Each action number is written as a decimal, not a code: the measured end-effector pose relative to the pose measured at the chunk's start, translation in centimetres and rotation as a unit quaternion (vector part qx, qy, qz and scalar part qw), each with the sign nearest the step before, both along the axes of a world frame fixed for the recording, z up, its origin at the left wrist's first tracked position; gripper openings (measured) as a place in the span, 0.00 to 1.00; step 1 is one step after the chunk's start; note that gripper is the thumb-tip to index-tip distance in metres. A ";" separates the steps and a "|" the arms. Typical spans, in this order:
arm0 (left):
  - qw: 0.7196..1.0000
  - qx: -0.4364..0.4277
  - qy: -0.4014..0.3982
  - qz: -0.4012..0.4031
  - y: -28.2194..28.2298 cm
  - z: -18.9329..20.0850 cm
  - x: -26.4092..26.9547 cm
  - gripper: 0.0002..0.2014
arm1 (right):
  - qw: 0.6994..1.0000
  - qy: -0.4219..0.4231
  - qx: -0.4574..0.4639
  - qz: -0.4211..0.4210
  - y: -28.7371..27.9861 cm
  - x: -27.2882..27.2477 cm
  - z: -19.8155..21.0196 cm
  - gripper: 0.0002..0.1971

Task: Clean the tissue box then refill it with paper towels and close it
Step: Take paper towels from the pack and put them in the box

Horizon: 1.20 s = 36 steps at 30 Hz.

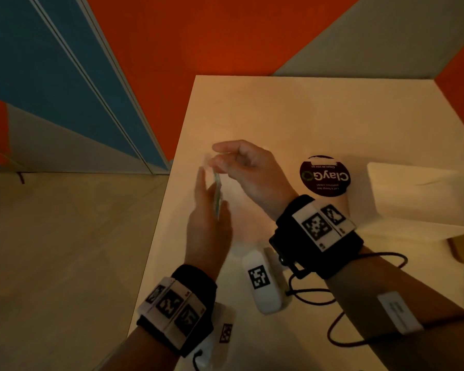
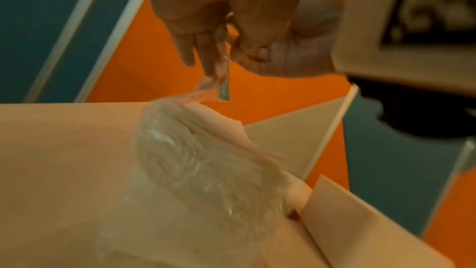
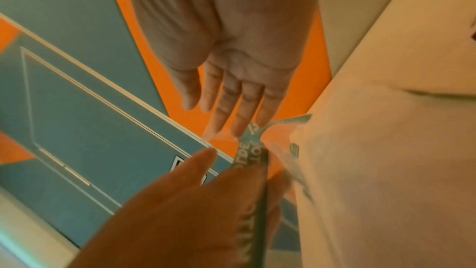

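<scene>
Both hands hold a clear plastic wrapper (image 1: 218, 188) with a green printed strip above the left part of the white table (image 1: 279, 116). My left hand (image 1: 212, 192) stands upright and clamps the strip between thumb and fingers. My right hand (image 1: 214, 156) pinches the wrapper's top edge from the right. In the left wrist view the wrapper (image 2: 206, 160) hangs below the fingers as a crumpled clear film. The green strip (image 3: 247, 150) shows in the right wrist view. A white box-shaped block (image 1: 413, 194) lies at the right; I cannot tell whether it is the tissue box or the towels.
A round dark ClayGo sticker (image 1: 324, 175) sits on the table behind my right wrist. A white device with a marker (image 1: 265, 285) and a black cable (image 1: 332, 325) lie near the front. The table's left edge (image 1: 172, 183) runs close to my left hand; floor lies beyond it.
</scene>
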<state>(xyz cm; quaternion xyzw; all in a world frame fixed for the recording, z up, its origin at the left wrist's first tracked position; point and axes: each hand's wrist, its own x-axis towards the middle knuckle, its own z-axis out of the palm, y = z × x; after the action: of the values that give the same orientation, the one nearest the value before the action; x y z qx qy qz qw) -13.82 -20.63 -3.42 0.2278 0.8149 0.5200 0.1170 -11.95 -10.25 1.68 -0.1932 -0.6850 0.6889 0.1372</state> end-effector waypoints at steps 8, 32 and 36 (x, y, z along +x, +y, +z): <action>0.904 0.232 -0.325 0.153 -4.1 -0.2 -5.3 0.14 | 0.976 -0.083 0.202 0.000 2.1 3.3 -3.5 0.10; 0.959 -0.102 -0.207 -0.162 -2.5 -5.7 -2.4 0.24 | 0.863 -0.170 0.452 0.151 0.6 6.7 -8.1 0.14; 0.992 -0.059 -0.085 -0.071 -1.9 -4.5 -3.0 0.18 | 0.900 -0.152 0.403 0.073 1.7 6.3 -6.9 0.14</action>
<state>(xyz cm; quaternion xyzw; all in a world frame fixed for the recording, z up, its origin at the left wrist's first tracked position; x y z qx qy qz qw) -16.82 -22.51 -7.93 0.2326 0.8128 0.4791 0.2360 -5.66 -8.59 -5.26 -0.1731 -0.9288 0.3245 0.0467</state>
